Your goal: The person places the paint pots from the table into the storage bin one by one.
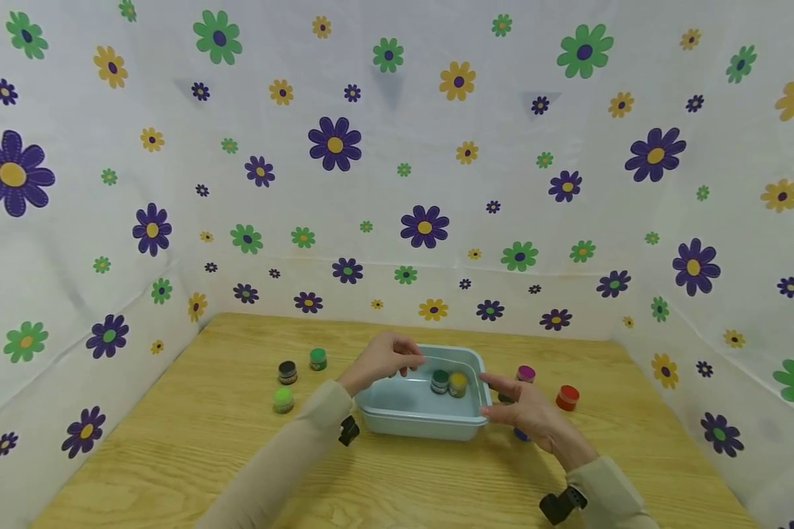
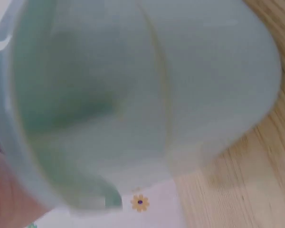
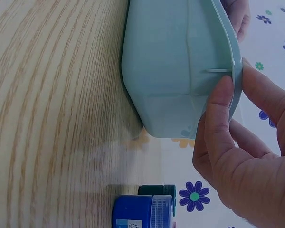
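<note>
A pale blue plastic tub [image 1: 418, 427] sits on the table. Inside it, toward the right, are a dark green paint jar [image 1: 440, 381] and a yellow paint jar [image 1: 458, 384], side by side. My left hand [image 1: 385, 358] is over the tub's left part, fingers loosely bent, with nothing visible in them; the left wrist view is blurred. My right hand [image 1: 529, 413] holds the tub's right rim, a digit on either side of it in the right wrist view. Under that hand a blue paint jar [image 3: 133, 211] stands by a dark green one [image 3: 156, 191], partly hidden.
Left of the tub stand black [image 1: 287, 372], green [image 1: 317, 358] and light green [image 1: 283, 400] jars. At the right are a magenta-lidded jar [image 1: 526, 374] and a red jar [image 1: 567, 397]. A flower-patterned cloth [image 1: 370, 220] surrounds the wooden table [image 1: 172, 448] at back and sides.
</note>
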### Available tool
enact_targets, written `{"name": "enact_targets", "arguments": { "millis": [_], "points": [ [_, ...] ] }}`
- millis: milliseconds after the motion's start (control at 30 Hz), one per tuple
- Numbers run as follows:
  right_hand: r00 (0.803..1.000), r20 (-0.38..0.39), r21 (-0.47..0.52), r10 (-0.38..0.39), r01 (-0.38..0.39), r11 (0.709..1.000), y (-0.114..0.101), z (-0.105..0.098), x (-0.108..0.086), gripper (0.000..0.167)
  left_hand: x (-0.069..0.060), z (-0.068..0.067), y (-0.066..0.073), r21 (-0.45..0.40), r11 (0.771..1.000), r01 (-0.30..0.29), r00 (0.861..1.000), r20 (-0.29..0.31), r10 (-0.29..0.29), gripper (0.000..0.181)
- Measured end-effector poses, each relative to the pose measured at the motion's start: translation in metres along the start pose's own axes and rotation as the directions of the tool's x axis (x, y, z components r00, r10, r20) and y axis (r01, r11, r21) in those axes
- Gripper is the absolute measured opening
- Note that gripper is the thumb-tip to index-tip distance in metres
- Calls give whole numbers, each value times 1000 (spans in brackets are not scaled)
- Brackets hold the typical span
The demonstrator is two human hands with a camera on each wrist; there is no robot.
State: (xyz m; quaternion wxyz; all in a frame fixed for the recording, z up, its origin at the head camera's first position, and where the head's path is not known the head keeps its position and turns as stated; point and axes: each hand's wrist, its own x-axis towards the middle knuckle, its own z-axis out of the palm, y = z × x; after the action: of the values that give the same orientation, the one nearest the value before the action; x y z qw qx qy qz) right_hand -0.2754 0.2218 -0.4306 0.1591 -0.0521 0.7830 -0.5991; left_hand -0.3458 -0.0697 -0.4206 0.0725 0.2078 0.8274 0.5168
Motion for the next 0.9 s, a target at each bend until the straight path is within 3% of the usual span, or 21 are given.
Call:
{"name": "enact_targets", "arguments": {
  "millis": [333, 533, 900],
  "points": [
    [1000, -18, 12, 0, 0, 1000, 1, -2, -2, 72, -12, -31, -8, 18, 1000, 17, 1000, 11, -17, 15],
    [1000, -30, 10, -5, 6, 1000, 2, 0, -1, 70, -25, -55, -15, 5, 1000, 18, 999, 44, -18, 17],
    [1000, -21, 10, -10, 10, 1000, 1, 0, -2, 70, -45, -97, -39, 50, 999, 20, 993, 119, -26, 27]
  ]
}}
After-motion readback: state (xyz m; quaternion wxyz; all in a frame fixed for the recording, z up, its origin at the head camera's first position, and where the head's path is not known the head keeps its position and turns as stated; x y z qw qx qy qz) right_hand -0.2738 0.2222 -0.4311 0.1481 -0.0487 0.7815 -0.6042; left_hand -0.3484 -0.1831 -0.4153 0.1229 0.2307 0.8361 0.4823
